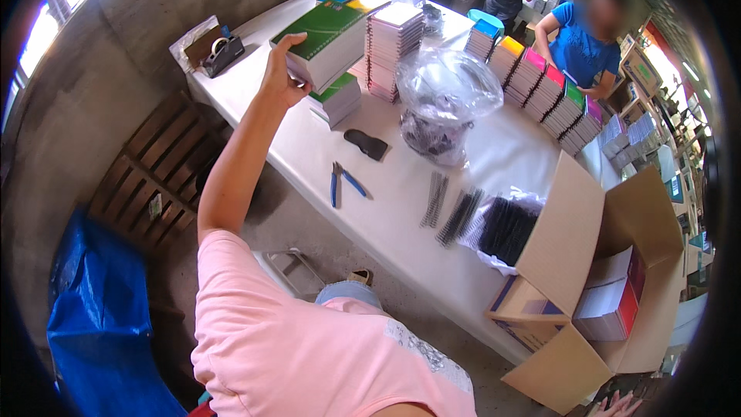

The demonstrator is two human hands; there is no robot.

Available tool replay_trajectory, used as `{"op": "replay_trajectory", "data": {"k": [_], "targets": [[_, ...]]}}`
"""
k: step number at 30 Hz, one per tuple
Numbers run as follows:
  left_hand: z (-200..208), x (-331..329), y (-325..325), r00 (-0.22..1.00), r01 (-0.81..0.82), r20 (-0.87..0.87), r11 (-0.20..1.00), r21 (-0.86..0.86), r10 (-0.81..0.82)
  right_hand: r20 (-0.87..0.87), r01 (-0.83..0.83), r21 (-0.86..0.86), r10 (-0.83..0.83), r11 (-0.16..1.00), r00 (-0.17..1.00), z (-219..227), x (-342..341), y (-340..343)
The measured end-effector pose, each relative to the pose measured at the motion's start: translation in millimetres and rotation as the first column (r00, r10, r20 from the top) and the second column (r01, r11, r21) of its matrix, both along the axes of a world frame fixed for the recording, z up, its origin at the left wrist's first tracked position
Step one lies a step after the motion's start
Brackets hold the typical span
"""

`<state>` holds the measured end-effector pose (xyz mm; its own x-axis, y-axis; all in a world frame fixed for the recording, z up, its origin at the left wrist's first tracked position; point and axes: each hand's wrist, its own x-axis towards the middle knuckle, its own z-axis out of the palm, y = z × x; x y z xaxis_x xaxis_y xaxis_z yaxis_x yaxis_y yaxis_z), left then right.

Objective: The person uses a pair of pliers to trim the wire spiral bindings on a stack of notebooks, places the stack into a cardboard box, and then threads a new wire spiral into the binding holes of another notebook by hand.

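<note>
Green-covered books (327,40) are gripped at one end by the left hand (286,69); they could be spilled by tilting. Near right, the right hand (616,406) is spread open.

Head: above the table's (394,205) near edge
Facing: down and across, toward the far edge
Nearness: shirt (309,340) close below

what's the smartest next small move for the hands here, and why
Probably bring the right hand over to steady the thick green-covered stack of white paper: only the left hand grips it, at one end, while the right is low beside the open brown cardboard box.
</note>
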<state>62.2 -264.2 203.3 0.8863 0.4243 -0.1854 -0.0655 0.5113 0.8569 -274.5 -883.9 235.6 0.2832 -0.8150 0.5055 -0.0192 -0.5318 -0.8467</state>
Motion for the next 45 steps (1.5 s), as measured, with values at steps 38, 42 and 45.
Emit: {"op": "replay_trajectory", "data": {"k": [38,42,45], "targets": [[-93,105,127,0.88,0.212,-0.419,0.974,-0.081,-0.226,-0.627,-0.374,0.032,0.31,0.927,0.715,-34,83,113],[-69,102,87,0.847,0.141,-0.513,0.989,-0.036,-0.14,-0.631,-0.344,0.035,0.288,0.938,0.72,-32,79,116],[-78,95,112,0.935,0.24,-0.257,0.97,-0.044,-0.243,-0.653,-0.356,-0.055,0.237,0.933,0.72,-27,75,115]]}}
